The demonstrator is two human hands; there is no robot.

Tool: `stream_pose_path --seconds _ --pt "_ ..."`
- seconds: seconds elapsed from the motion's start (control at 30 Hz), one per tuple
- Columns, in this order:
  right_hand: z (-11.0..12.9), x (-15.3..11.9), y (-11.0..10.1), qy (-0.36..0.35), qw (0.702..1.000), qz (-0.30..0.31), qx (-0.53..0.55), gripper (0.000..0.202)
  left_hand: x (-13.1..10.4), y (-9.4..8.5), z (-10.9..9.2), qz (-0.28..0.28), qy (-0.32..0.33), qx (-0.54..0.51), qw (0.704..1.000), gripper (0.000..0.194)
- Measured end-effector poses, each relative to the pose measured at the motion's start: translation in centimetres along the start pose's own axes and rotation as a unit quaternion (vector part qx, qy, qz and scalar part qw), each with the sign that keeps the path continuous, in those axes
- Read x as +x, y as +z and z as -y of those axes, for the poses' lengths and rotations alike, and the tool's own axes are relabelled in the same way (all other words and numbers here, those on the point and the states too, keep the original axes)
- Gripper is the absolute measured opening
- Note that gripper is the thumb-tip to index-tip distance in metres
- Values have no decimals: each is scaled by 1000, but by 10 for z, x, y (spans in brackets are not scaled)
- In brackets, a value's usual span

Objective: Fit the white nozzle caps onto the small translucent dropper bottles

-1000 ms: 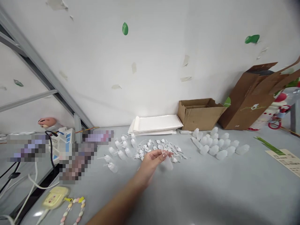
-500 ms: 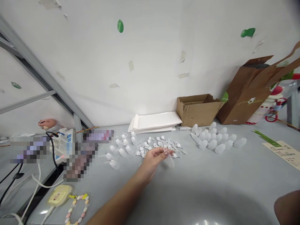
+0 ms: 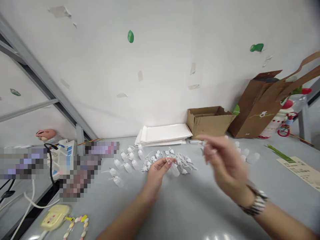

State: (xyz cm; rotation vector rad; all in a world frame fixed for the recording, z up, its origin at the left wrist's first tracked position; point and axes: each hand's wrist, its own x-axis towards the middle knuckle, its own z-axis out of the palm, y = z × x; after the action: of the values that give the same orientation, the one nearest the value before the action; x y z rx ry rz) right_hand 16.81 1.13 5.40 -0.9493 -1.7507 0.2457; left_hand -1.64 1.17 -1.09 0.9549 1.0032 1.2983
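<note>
My left hand (image 3: 158, 170) pinches a small translucent plastic bottle (image 3: 175, 170) at its top between thumb and fingers, just in front of a loose pile of white caps with thin tubes (image 3: 183, 160). To the right, my right hand (image 3: 226, 165), with a banded watch at the wrist, is raised and smeared by motion; whether its fingers hold anything does not show. Behind it a group of translucent bottles (image 3: 253, 157) is partly hidden. Left of the pile, several bottles with white caps and tubes (image 3: 127, 166) stand on the grey table (image 3: 190, 210).
White padded envelopes (image 3: 165, 134) lie stacked by the wall, beside an open cardboard box (image 3: 211, 121) and a brown paper bag (image 3: 257, 106). A printed card (image 3: 300, 171) lies at right. At left are a power strip (image 3: 66, 155), cables and a yellow case (image 3: 55, 216) with a beaded strap.
My right hand has come in from the right edge to before the bottles at right. My left hand, still holding the bottle, is slightly further left in view. The camera has tilted a little.
</note>
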Motion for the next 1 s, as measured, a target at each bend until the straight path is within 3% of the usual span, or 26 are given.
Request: stream_pose_path --seconds 0.1,0.17,0.3,0.43,0.57,0.7,0.8,1.0 --pt "-15 -12 22 -97 989 93 -68 24 0 -1 -4 -48 25 -10 998 20" --pt "-22 -25 34 -99 977 158 -108 25 -1 -1 -8 -66 20 -19 997 21" --pt "-19 -42 41 50 972 227 -31 24 -5 2 -13 -38 -8 -28 999 21" --pt "-11 -45 45 234 918 288 140 26 -5 4 -10 2 -49 -36 998 23" --pt "-10 -41 53 360 838 271 307 31 -4 3 -8 31 -86 -43 995 28" --pt "-11 -36 55 393 809 229 372 34 -6 3 -12 62 -88 -46 993 26" --pt "-11 -35 55 403 813 199 370 34 -9 5 -16 73 -85 -65 992 29" --pt "-15 -42 57 369 859 171 311 30 -10 7 -16 69 -56 -80 993 17"
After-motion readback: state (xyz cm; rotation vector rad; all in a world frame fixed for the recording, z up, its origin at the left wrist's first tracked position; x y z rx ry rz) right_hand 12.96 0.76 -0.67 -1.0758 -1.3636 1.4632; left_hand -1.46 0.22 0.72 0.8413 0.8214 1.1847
